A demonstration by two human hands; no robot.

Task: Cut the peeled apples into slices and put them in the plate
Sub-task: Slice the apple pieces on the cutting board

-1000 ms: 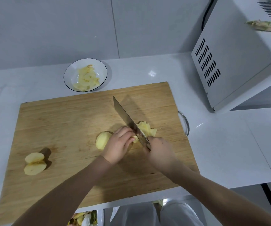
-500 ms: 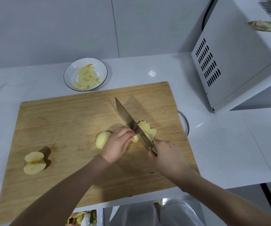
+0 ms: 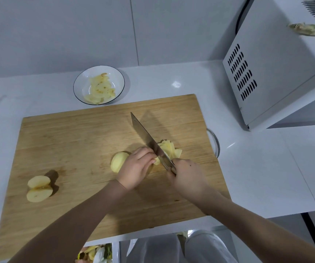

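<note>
Setting: a white kitchen counter (image 3: 257,168) against a pale grey tiled wall, seen from above.
Cutting board: a large wooden cutting board (image 3: 77,149) lies across the counter, with a metal handle loop (image 3: 214,142) at its right edge.
Left hand: the left hand (image 3: 136,168) rests on a peeled apple piece (image 3: 118,161) near the middle of the board, its fingers curled over the piece and holding it down, the knuckles just beside the blade.
Right hand: the right hand (image 3: 188,174) is wrapped round the handle of a knife (image 3: 149,142), gripping it; the handle itself is hidden inside the fist.
Knife: the broad blade points to the far left and stands between the held apple piece and the cut slices.
Cut slices: a fanned heap of thin apple slices (image 3: 170,149) lies on the board just right of the blade.
Other apple: two peeled apple halves (image 3: 38,188) sit together at the near left of the board, well apart from the hands.
Plate: a white plate (image 3: 80,86) with a dark rim stands on the counter just beyond the board's far edge, holding pale apple slices.
Appliance: a white microwave (image 3: 278,73) with side vents stands at the far right.
</note>
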